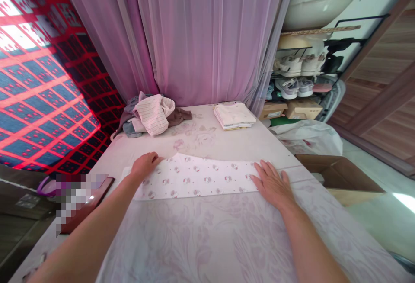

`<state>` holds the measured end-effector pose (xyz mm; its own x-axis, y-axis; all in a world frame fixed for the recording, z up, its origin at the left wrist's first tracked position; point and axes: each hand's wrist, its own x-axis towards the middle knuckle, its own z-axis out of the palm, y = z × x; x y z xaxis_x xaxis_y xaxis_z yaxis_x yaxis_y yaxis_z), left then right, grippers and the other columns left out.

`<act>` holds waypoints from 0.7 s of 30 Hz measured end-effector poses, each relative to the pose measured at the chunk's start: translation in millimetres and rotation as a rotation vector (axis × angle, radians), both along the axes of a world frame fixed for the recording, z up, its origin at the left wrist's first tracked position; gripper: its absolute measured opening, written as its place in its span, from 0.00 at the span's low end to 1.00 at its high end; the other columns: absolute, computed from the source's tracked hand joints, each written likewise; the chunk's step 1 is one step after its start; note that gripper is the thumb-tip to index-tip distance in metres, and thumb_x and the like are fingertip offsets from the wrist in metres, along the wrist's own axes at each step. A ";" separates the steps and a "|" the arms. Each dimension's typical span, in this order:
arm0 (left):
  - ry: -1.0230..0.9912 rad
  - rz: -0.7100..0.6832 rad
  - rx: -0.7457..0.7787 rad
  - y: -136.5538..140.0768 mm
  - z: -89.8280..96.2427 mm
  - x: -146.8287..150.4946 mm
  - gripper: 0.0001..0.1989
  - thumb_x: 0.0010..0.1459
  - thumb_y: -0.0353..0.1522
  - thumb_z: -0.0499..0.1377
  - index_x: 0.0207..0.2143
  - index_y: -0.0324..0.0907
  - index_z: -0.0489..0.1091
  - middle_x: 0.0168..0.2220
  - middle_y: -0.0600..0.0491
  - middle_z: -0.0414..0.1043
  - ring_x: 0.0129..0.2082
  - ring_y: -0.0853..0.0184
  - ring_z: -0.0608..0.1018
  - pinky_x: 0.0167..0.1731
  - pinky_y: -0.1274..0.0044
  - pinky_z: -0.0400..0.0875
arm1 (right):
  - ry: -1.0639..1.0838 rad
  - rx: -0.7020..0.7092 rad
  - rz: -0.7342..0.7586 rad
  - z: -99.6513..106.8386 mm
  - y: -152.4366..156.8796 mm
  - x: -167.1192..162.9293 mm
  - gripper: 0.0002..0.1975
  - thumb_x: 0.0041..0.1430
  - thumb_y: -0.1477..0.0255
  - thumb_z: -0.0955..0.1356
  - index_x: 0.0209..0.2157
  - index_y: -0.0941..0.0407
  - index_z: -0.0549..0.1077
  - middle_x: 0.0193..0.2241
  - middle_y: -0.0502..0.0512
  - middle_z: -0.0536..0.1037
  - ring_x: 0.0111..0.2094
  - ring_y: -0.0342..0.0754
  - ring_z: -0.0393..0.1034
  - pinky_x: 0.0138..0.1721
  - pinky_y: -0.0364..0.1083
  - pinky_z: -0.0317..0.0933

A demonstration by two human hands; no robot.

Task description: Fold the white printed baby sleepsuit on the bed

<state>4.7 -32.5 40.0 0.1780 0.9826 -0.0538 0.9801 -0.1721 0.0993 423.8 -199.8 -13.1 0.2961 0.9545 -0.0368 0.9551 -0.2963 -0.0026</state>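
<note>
A pair of white pants with a small printed character pattern lies folded lengthwise, flat across the bed in front of me. My left hand is at the left end, its fingers curled together at the upper edge of the cloth; the fingertips are partly hidden. At the other end, my right hand rests palm down with fingers spread, touching the leg end of the pants. Beyond them, a stack of folded clothes sits at the far right of the bed. A heap of loose clothes lies at the far left.
The floral bed sheet spreads beneath everything. A dark red object, partly pixelated, lies by my left forearm. Purple curtains hang behind. To the right are an open cardboard box and a rack with shoes.
</note>
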 end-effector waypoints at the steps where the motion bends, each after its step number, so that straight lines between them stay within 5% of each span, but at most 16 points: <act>1: 0.032 0.004 -0.016 -2.1 2.6 -12.0 0.20 0.60 0.47 0.45 0.34 0.44 0.70 0.37 0.49 0.76 0.38 0.61 0.76 0.31 0.75 0.63 | -0.003 0.004 0.001 -0.1 0.0 0.0 0.29 0.65 0.58 0.49 0.64 0.51 0.55 0.66 0.53 0.50 0.66 0.52 0.42 0.61 0.64 0.43; 10: 0.206 0.101 -0.209 -1.7 18.9 -86.6 0.27 0.56 0.52 0.45 0.44 0.44 0.69 0.43 0.46 0.76 0.42 0.57 0.77 0.37 0.73 0.66 | -0.030 0.027 0.009 -4.8 -0.5 2.2 0.30 0.65 0.57 0.48 0.63 0.51 0.56 0.66 0.54 0.50 0.66 0.53 0.43 0.60 0.64 0.44; 16: 0.185 0.146 -0.159 1.1 19.3 -78.4 0.19 0.54 0.46 0.51 0.41 0.46 0.71 0.42 0.48 0.76 0.39 0.59 0.78 0.33 0.74 0.68 | -0.033 0.034 0.001 -4.3 -0.1 -0.4 0.29 0.65 0.58 0.49 0.63 0.51 0.57 0.66 0.54 0.51 0.66 0.53 0.43 0.60 0.64 0.44; 21: 0.153 0.083 0.002 -14.8 12.5 -63.4 0.20 0.57 0.35 0.48 0.49 0.43 0.69 0.54 0.44 0.68 0.50 0.55 0.73 0.46 0.68 0.67 | -0.025 0.119 0.004 -3.7 -4.0 0.3 0.26 0.65 0.60 0.52 0.60 0.50 0.62 0.64 0.55 0.57 0.64 0.54 0.47 0.59 0.65 0.45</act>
<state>-58.7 -47.3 52.5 0.0862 0.9937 -0.0722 0.9945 -0.0901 -0.0527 424.1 -203.8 -16.8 0.2916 0.9528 0.0841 0.9565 -0.2915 -0.0133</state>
